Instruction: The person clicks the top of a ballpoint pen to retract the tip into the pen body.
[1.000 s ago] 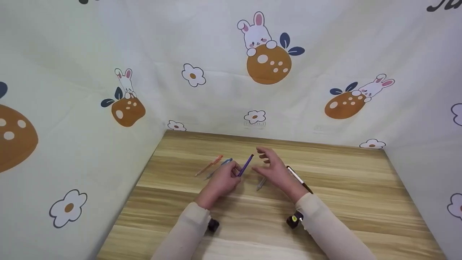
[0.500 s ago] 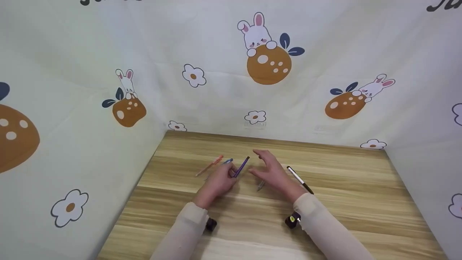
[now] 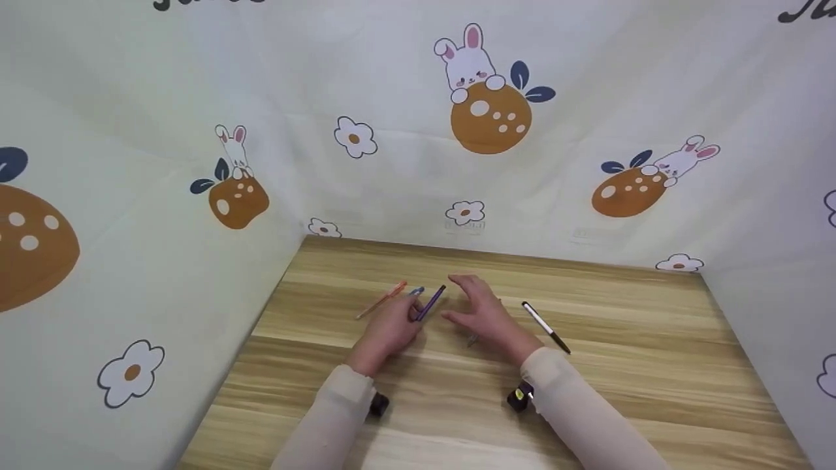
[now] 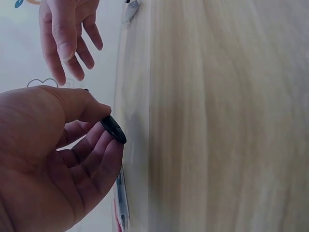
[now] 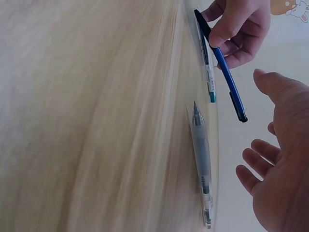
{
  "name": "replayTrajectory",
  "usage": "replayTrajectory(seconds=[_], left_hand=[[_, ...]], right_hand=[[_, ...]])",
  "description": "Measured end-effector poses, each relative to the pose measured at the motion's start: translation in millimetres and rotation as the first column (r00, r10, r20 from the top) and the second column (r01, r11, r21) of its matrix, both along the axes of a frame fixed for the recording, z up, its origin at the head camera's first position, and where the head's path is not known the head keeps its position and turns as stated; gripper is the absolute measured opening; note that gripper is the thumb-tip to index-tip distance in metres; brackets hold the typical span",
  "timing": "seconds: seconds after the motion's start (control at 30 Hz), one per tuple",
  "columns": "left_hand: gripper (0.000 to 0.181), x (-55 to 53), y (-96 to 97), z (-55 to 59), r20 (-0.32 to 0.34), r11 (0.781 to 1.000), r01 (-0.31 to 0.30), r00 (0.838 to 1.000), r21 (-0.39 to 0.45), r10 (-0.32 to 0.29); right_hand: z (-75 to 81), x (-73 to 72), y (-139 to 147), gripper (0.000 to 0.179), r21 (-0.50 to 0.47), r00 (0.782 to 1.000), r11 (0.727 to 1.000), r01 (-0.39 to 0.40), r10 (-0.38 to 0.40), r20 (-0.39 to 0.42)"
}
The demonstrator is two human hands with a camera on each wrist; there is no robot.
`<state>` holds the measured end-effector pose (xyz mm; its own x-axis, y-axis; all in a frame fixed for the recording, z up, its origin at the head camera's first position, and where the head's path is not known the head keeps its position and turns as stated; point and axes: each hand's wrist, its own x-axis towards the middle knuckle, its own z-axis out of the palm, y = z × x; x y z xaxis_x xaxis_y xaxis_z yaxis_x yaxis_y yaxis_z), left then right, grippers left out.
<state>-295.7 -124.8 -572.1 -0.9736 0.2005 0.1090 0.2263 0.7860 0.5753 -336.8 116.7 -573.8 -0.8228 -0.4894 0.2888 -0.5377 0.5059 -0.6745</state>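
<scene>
Pinched between thumb and fingers, the purple pen (image 3: 430, 303) sits in the left hand (image 3: 390, 326), tip angled up above the table (image 3: 627, 391); the right hand (image 3: 484, 312) hovers beside it, fingers spread and holding nothing. One pen is up; the clear pen (image 5: 203, 164), orange pen (image 3: 381, 300), teal pen (image 5: 210, 84) and black-and-white pen (image 3: 546, 328) lie untouched. Since a second ago, the purple pen has dipped lower and the right hand has flattened towards the table

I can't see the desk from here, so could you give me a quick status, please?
Left hand grips purple pen, tip raised. Right hand open beside it, holding nothing. Clear pen lies on table under right hand.
</scene>
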Motion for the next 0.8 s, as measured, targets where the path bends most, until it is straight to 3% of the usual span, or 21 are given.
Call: replayTrajectory(seconds=[0.3,0.8], left_hand=[[0.024,-1.2,-4.8,-2.2,-0.011,1.000,-0.015,1.000,-0.006,0.015],[0.024,-5.2,-9.1,-3.4,-0.030,0.997,-0.038,0.999,-0.064,0.036]], right_hand=[[-1.5,0.1,-8,0.078,0.012,0.998,1.000,-0.001,0.000,0.064],[-4.7,-0.1,-15,0.078,0.034,0.997,0.999,0.006,-0.008,0.073]])
